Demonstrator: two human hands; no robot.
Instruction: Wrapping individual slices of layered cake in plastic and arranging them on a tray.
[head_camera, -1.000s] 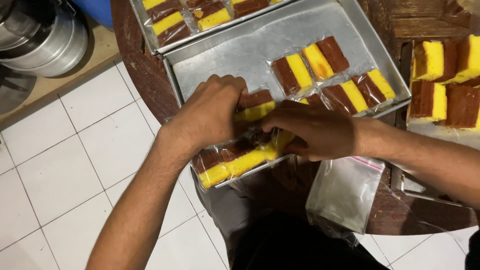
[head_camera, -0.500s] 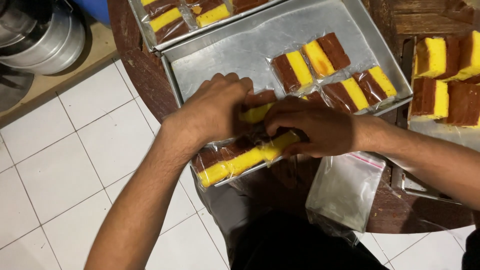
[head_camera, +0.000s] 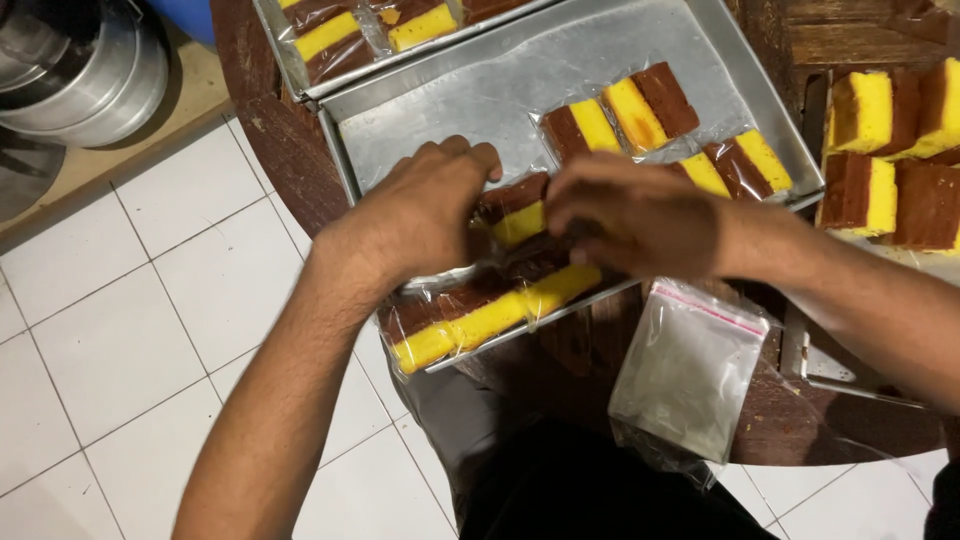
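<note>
I see my left hand (head_camera: 425, 215) and right hand (head_camera: 635, 215) pinching a brown-and-yellow bagged cake slice (head_camera: 515, 212) at centre frame. Wrapped slices (head_camera: 490, 320) crowd the shallow metal tray (head_camera: 450, 110) (fingertips hidden).

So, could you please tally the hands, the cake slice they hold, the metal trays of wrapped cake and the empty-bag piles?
Hands: 2 (left hand, right hand)
Held cake slice: 1
Metal trays: 2 (large tray, far tray)
Empty-bag pile: 1
Total: 6

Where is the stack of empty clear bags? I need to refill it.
In the head view the empty clear bags lie on the round wooden table, just below the right hand and the metal tray's near edge.
</note>
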